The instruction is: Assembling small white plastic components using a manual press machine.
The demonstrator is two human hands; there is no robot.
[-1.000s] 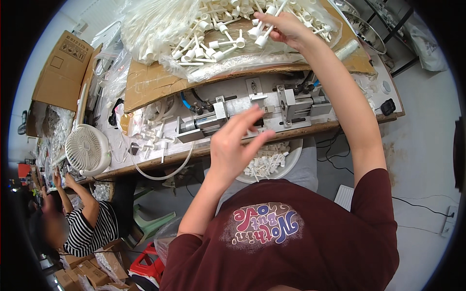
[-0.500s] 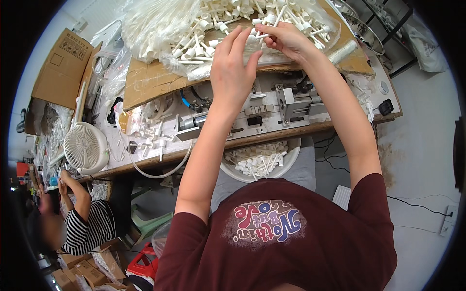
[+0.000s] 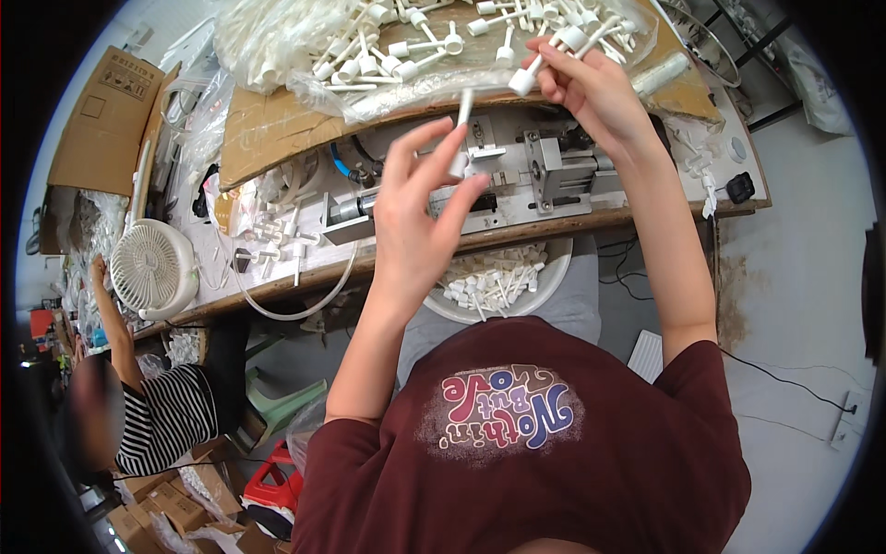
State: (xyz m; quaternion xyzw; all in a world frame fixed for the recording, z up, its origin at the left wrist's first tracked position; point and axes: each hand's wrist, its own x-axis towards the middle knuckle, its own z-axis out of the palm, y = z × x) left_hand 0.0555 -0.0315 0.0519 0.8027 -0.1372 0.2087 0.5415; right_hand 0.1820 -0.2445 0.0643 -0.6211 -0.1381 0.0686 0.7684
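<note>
My left hand (image 3: 411, 203) is over the metal fixture (image 3: 544, 180) on the bench, thumb and fingers closed around a white plastic stem with a cup-shaped end (image 3: 465, 107). The stem points up and away; its wider end is partly behind my fingers. Farther right, my right hand (image 3: 595, 97) pinches white plastic cup-ended stems. One cup-ended stem (image 3: 522, 81) sticks out from its fingertips, and another white cup (image 3: 573, 38) shows above them. Beyond both hands, a heap of similar white parts (image 3: 369, 63) lies in clear plastic film on cardboard (image 3: 268, 148).
A white bowl (image 3: 559, 277) of small white parts sits below the bench edge. At left are loose white parts (image 3: 277, 242), a white fan (image 3: 152, 268) and a cardboard box (image 3: 101, 129). A co-worker in a striped shirt (image 3: 175, 415) is at lower left.
My left hand has come back toward me from the heap, bringing a white stem over the fixture. My right hand has shifted right, holding white parts. The co-worker's arm has stretched farther away.
</note>
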